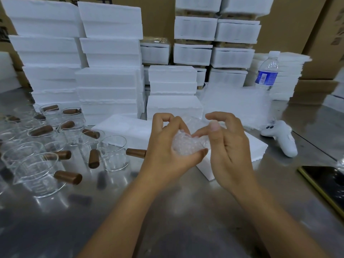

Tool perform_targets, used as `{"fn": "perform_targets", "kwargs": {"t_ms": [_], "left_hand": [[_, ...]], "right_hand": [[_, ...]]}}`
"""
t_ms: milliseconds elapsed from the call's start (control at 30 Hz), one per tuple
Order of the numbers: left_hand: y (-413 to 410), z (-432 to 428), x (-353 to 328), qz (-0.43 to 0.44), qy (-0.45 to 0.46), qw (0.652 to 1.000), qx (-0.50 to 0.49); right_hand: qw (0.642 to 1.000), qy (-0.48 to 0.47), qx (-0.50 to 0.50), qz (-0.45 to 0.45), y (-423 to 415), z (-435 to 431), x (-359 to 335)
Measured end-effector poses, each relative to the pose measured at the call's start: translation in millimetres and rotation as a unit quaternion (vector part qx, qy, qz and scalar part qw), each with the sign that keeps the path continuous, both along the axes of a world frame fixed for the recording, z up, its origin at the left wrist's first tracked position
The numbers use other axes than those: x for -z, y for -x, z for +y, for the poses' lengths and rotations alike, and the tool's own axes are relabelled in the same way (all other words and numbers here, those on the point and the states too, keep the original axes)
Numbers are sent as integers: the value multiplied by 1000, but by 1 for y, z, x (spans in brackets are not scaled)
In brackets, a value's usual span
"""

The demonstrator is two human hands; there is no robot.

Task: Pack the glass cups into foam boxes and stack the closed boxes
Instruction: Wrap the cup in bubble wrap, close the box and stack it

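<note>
At the bottom of the frame both forearms reach over the steel tabletop [167, 220]. In the centre the left hand [163, 146] has its grip curled round a bubble-wrap bundle [186, 142]; the wrap hides what is inside. A brown handle [135, 152] juts out left of that hand, its root covered. The right hand [227, 146] is loosely curled, forefinger on the wrap; whether its grip pinches cannot be told. A foam box [126, 129] lies just behind the hands, mostly hidden. Glass cups [37, 175] with brown handles stand at left, a phone [327, 183] is cut off at right. Stacked foam boxes [109, 81] fill the top.
</note>
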State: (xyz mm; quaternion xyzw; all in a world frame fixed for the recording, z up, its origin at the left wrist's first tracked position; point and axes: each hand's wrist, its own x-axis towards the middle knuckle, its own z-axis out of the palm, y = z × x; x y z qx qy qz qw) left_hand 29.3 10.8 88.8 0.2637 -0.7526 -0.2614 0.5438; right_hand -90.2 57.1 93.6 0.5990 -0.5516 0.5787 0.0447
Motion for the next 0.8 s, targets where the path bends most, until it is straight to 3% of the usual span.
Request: {"fn": "perform_targets", "kwargs": {"t_ms": [200, 400, 567, 667, 800], "left_hand": [[3, 1, 5, -21, 8, 1000, 18], [0, -2, 2, 58, -109, 991, 58], [4, 1, 1, 102, -130, 982, 89], [8, 3, 6, 82, -151, 980, 101], [14, 2, 16, 11, -203, 968, 145]], "right_hand": [[990, -110, -46, 79, 6, 1, -2], [988, -38, -1, -148, 14, 1, -13], [960, -151, -32, -235, 27, -2, -17], [926, -156, -95, -330, 34, -3, -21], [897, -109, -65, -425, 48, -4, -27]]}}
